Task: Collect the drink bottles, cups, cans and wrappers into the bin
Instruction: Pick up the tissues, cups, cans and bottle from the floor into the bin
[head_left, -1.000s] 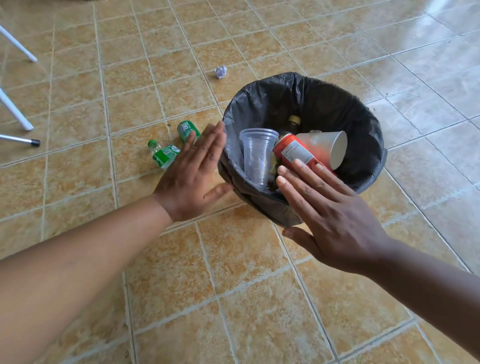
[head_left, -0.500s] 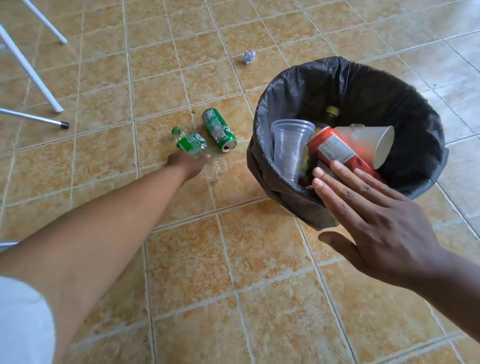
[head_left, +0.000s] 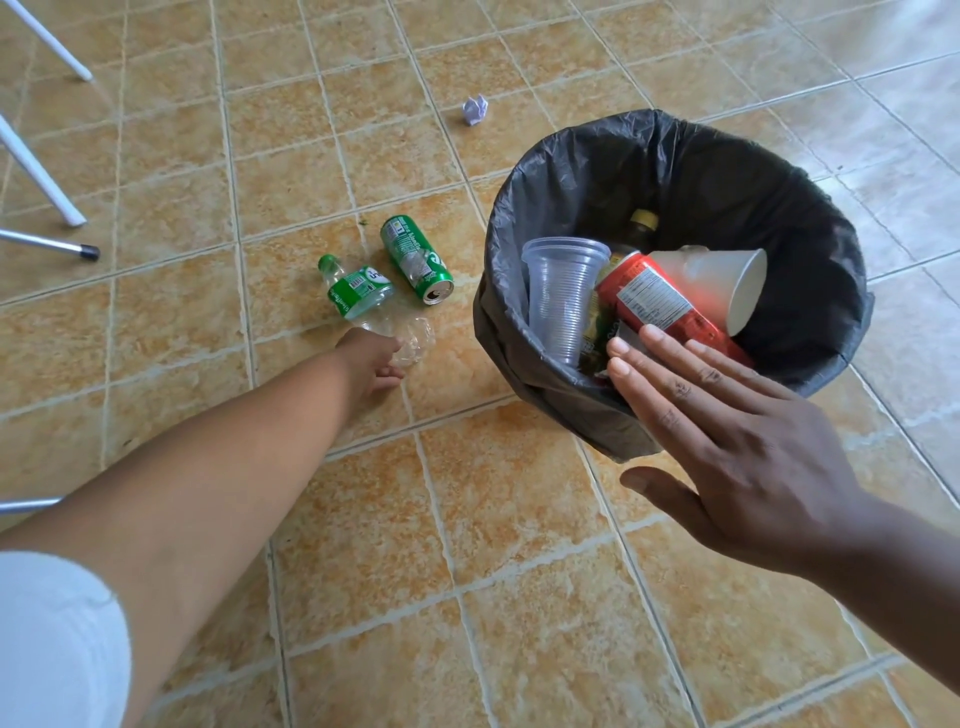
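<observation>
A black-lined bin stands on the tiled floor at the right. Inside it are a clear plastic cup, a red can, a white paper cup and a dark bottle with a yellow cap. Left of the bin lie a clear bottle with a green label and a green can, side by side. My left hand reaches down to the bottle's clear bottom end, fingers curled around it. My right hand hovers flat over the bin's near rim, fingers straight, holding nothing.
A crumpled white paper ball lies on the floor behind the bin. White metal furniture legs and a black-tipped leg stand at the far left. The floor is tan tile with pale tile at the right.
My left hand left the bin's side, stretched out to the left and dropped to the bottle's bottom end. My right hand stayed flat over the bin's near rim.
</observation>
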